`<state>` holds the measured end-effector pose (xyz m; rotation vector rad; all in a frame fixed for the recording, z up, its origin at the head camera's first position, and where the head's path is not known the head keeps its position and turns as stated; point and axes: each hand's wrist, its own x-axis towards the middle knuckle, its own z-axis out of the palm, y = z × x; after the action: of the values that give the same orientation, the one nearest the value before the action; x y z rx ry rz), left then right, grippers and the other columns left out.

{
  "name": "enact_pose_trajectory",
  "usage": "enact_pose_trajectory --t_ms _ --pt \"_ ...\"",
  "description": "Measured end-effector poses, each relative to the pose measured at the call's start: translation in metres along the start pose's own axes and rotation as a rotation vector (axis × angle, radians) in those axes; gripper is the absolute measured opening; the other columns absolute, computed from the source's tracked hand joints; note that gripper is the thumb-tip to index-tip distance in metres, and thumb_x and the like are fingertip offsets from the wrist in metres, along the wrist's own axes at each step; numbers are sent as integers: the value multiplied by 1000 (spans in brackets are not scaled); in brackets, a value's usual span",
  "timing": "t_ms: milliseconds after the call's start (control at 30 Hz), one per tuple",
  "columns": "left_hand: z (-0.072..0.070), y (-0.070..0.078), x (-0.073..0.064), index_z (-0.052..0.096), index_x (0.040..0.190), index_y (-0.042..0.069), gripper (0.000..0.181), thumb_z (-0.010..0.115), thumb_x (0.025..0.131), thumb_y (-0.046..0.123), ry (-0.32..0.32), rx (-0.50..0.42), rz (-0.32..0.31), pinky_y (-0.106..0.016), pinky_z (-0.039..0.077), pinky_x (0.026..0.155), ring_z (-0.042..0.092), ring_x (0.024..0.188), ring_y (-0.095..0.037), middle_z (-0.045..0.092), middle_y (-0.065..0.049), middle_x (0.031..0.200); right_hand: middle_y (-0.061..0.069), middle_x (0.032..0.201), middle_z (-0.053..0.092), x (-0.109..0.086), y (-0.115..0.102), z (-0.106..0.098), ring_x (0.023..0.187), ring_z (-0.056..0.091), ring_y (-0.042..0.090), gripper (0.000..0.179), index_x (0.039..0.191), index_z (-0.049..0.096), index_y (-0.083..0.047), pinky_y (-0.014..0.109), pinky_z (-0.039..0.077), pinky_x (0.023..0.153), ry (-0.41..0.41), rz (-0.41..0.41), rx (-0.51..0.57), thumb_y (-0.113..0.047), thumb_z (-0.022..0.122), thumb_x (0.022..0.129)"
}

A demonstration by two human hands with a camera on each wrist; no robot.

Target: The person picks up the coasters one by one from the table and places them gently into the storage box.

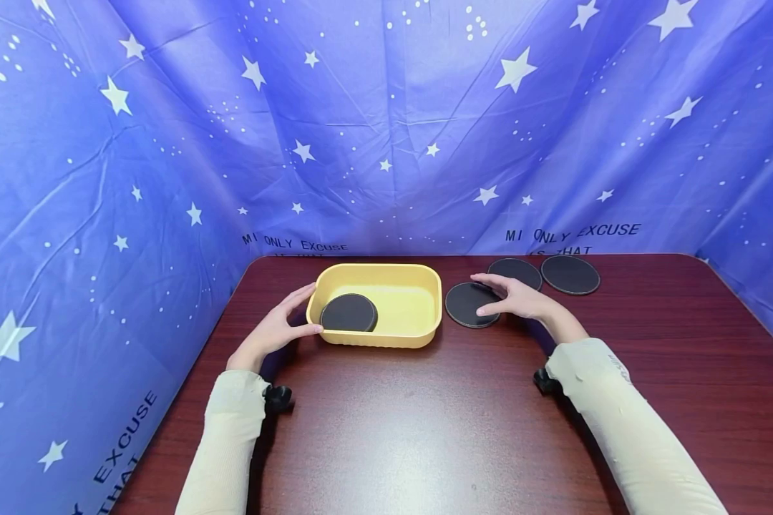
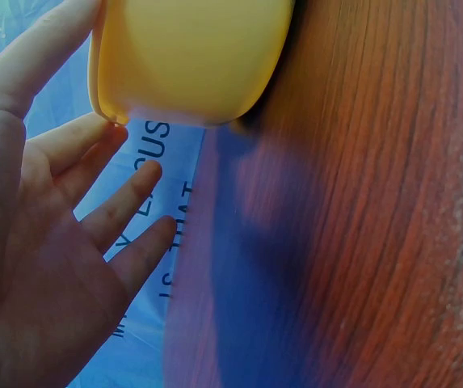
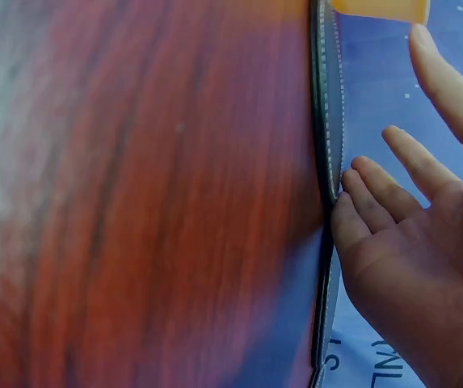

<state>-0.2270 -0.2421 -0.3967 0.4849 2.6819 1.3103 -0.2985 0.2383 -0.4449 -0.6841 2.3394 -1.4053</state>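
Observation:
A yellow rectangular plastic basket (image 1: 386, 340) stands on the table, with one round black coaster (image 1: 349, 312) at its left end, edged in lighter stitching. My left hand (image 1: 273, 329) rests against the basket's left end, thumb at the near corner and fingers by the far one. In the left wrist view its fingers are spread and fairly straight, the tips at the rim. To the right of the basket lies another black coaster (image 1: 467, 304). Over it hovers my right hand (image 1: 522, 297), thumb and fingers apart, pinching nothing. Whether its fingertips touch the coaster I cannot tell.
Two more black coasters, one partly behind the right hand (image 1: 514, 269) and one further right (image 1: 570, 275), lie near the table's back edge. A blue starry curtain (image 1: 386, 143) hangs behind and at both sides of the dark red wooden table (image 1: 412, 422).

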Motion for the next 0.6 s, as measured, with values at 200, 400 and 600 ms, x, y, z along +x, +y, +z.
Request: enact_pose_trajectory --t_ms 200,400,600 --pt "1 2 -1 35 154 2 79 76 87 13 -1 7 -6 -62 18 122 22 152 -39 29 -18 163 28 159 29 -1 -2 1 148 25 47 78 149 39 4 62 23 119 -33 -14 -142 -14 78 85" --pt "2 -1 1 35 154 2 79 76 87 12 -1 15 -10 -62 18 122 21 152 -39 29 -18 163 28 161 24 -3 -3 3 149 22 48 80 147 43 3 63 23 119 -30 -3 -213 -18 82 81" --pt "5 -27 9 34 156 8 83 78 86 17 12 12 -7 -63 17 122 20 153 -38 27 -14 164 28 160 28 -3 -7 3 148 22 48 85 148 43 3 64 23 118 -20 6 -311 -21 85 77"
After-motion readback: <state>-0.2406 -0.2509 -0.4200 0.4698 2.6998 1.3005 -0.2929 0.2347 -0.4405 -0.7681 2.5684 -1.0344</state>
